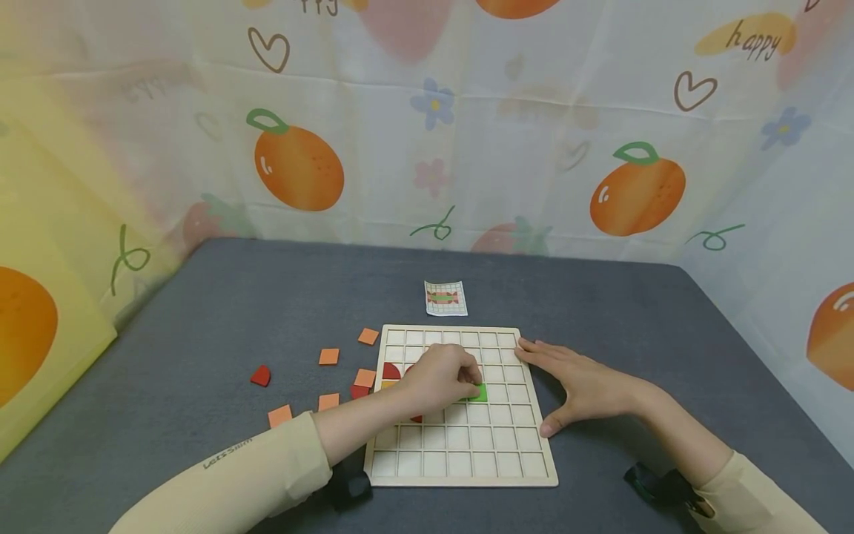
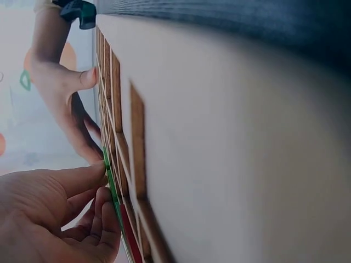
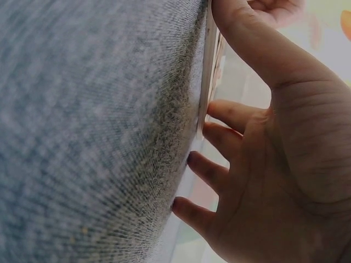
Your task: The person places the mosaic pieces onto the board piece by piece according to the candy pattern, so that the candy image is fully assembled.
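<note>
A wooden grid board (image 1: 460, 486) lies flat on the table. Over its middle, my left hand (image 1: 437, 378) pinches a green square tile (image 1: 479, 393) at the grid surface, with thumb and fingertips close together. In the left wrist view, the thumb touches the green tile (image 2: 105, 156), and a red tile (image 2: 127, 230) sits in the grid nearby. My right hand (image 1: 594, 382) rests along the board's right edge, thumb near the lower part and spread fingers by the upper corner. Red quarter-round pieces (image 1: 391, 371) show in cells at the left; my left hand and forearm hide part of that row.
Several orange square tiles (image 1: 329, 357) lie scattered left of the board. A red piece (image 1: 261, 376) lies farther left. Behind the board is a small pattern card (image 1: 445, 299) on the dark grey table (image 1: 580, 297). A printed curtain (image 1: 520, 148) hangs behind the table.
</note>
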The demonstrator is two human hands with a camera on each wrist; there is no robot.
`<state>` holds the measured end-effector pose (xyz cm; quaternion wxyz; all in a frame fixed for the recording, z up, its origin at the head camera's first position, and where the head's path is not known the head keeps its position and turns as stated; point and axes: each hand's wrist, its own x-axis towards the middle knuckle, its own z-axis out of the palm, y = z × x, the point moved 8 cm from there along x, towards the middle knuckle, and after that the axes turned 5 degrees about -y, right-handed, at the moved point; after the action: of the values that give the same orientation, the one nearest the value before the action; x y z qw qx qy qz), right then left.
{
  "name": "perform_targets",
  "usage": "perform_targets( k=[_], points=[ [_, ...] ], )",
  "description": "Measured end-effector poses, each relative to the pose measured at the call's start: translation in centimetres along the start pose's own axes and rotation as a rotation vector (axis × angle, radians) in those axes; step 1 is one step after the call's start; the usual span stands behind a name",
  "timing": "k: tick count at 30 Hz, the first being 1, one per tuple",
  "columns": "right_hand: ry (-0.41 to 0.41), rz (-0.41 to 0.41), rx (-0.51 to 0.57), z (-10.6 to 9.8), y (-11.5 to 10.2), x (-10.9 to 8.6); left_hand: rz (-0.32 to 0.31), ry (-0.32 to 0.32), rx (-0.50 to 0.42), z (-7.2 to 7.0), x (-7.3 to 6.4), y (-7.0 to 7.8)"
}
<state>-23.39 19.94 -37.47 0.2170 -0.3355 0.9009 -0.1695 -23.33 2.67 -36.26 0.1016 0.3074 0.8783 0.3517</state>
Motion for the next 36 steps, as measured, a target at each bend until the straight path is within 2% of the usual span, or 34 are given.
perform_targets(
  k=[9, 16, 22, 26, 31, 36],
  points=[
    [-0.013, 0.016, 0.014, 0.1, -0.1, 0.0, 0.009, -0.022, 0.030, -0.3, -0.2, 0.3],
    [-0.017, 0.020, 0.017, 0.1, 0.0, 0.0, -0.003, 0.005, 0.016, -2.5, -1.0, 0.1],
    [-0.017, 0.014, 0.011, 0.1, 0.1, 0.0, -0.066, 0.025, -0.043, -5.3, -2.3, -1.1],
    [-0.015, 0.008, 0.004, 0.0, -0.1, 0.0, -0.112, 0.044, -0.038, -6.9, -3.4, -2.1],
    [-0.016, 0.008, 0.005, 0.0, -0.1, 0.0, -0.162, 0.059, -0.042, -8.1, -4.8, -3.6],
    [-0.014, 0.000, 0.011, 0.0, -0.2, 0.0, -0.173, 0.057, -0.030, -8.9, -6.1, -5.1]
  ],
)
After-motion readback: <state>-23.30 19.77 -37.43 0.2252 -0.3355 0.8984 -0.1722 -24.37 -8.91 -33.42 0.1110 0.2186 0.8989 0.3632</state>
